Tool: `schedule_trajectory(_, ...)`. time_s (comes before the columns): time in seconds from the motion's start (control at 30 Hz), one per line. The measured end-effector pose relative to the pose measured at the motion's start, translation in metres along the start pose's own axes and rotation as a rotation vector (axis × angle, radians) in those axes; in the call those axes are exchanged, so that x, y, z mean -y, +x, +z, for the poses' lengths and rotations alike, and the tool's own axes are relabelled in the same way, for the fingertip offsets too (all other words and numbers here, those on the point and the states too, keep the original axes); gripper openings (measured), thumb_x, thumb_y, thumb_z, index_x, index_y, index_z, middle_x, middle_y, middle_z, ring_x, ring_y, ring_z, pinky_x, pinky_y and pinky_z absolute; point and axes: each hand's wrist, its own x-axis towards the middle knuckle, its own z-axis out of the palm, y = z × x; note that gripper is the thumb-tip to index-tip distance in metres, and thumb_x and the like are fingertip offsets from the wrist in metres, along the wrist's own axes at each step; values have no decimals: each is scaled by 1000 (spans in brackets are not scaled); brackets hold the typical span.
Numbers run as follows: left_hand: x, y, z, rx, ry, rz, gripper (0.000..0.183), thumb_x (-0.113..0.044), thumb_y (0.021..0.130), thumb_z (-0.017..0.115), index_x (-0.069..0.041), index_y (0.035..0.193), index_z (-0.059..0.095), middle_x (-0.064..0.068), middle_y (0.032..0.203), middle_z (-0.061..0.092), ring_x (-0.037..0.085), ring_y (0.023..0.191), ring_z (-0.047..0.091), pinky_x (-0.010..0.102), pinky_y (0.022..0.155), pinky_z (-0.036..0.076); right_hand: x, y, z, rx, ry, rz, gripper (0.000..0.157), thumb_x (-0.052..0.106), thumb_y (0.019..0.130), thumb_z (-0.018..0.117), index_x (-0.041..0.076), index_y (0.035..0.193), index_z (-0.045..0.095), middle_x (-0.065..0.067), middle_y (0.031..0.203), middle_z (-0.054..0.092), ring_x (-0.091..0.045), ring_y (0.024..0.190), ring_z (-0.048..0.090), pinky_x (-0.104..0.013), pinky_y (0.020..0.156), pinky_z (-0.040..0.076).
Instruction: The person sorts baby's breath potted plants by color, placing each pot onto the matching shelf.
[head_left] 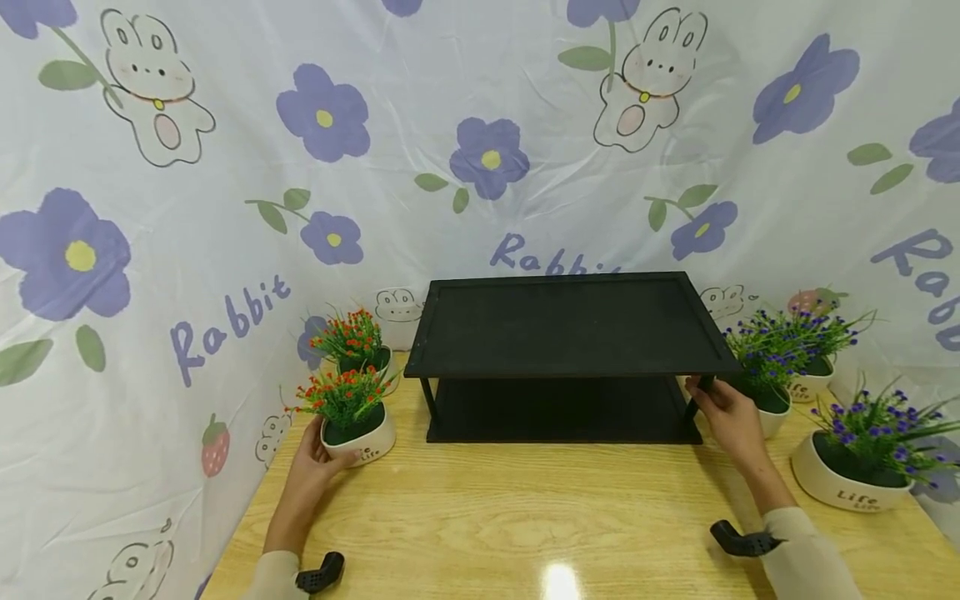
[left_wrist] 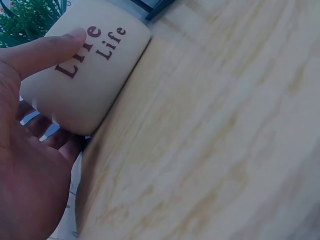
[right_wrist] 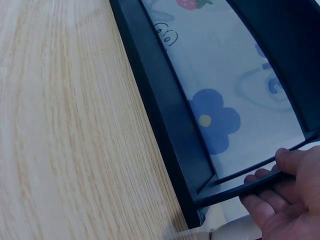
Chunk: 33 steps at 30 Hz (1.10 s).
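Observation:
My left hand (head_left: pixel 313 468) holds a white oval pot (head_left: pixel 381 433) of orange-red artificial flowers at the table's left side. In the left wrist view the thumb (left_wrist: pixel 55 50) lies across its "Life" lettering, and the other fingers reach round the end of the pot. At the right end of a black two-tier shelf (head_left: pixel 570 325), my right hand (head_left: pixel 729 417) grips the front corner post. The right wrist view shows the thumb and fingers around that thin post (right_wrist: pixel 225 194). The shelf stands upright, with both tiers bare.
Behind the held pot is another orange-flowered pot (head_left: pixel 385 367). Purple-flowered pots stand right of the shelf, one close by (head_left: pixel 776 421), one behind it (head_left: pixel 813 385), one nearer the front (head_left: pixel 851 490). A patterned cloth (head_left: pixel 420 83) hangs behind the wooden table (head_left: pixel 525 508).

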Motion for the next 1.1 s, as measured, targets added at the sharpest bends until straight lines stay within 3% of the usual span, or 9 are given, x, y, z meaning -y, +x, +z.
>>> schedule_trajectory(0.1,1,2,0,13,40,-9,114,-17,84,79,-24,159,-7,5,166,0,27,153,9,26,120,22,2,0,0,-18,-7,-7,43,36,103,50,6,131,62,-21,126,65,-41,120,59,-4,70,39)
schedule_trajectory(0.27,4,6,1,22,85,-29,115,-25,83,80,-25,159,-6,5,166,4,25,152,14,14,110,30,4,-1,2,-37,8,3,41,34,102,52,6,129,63,-22,123,66,-19,95,68,-18,57,39)
schedule_trajectory(0.43,4,8,2,18,124,-44,116,-31,82,81,-24,159,-4,8,165,9,28,151,18,41,118,27,1,-1,5,-54,41,12,39,34,102,53,5,126,65,-24,117,68,-12,51,46,-30,44,34)
schedule_trajectory(0.57,5,9,2,22,128,-49,115,-32,82,81,-24,159,-3,8,164,13,28,150,23,19,107,34,0,1,7,-74,27,28,35,35,102,54,6,116,67,-20,81,68,-12,42,35,-29,41,32)
schedule_trajectory(0.67,4,9,1,15,125,-44,114,-31,82,81,-23,159,-2,8,164,14,27,150,23,3,94,33,-1,2,9,-86,14,32,34,35,101,55,6,111,68,-18,73,64,-11,40,33,-29,42,32)
schedule_trajectory(0.8,3,8,2,3,116,-22,112,-30,82,82,-21,159,2,9,164,16,27,150,23,2,94,33,-1,2,11,-106,12,28,34,33,101,56,6,118,69,-23,99,72,-10,41,36,-28,43,33)
schedule_trajectory(0.87,3,8,3,-4,118,-20,111,-31,81,82,-21,159,4,8,164,18,26,149,24,3,95,34,-1,2,11,-117,10,32,34,32,101,56,6,118,69,-22,101,73,-11,41,37,-28,43,33)
schedule_trajectory(0.97,3,7,5,-27,135,-16,109,-31,79,83,-19,159,9,7,162,23,25,148,28,2,93,33,-1,2,12,-128,-1,37,33,33,101,55,5,111,70,-15,77,70,-11,40,35,-28,41,31)
schedule_trajectory(1.1,2,5,9,-59,143,4,105,-29,77,86,-15,155,16,8,157,28,25,143,33,5,93,33,0,2,12,-132,-9,36,33,34,101,56,3,98,67,-2,54,50,-10,39,34,-28,40,29)
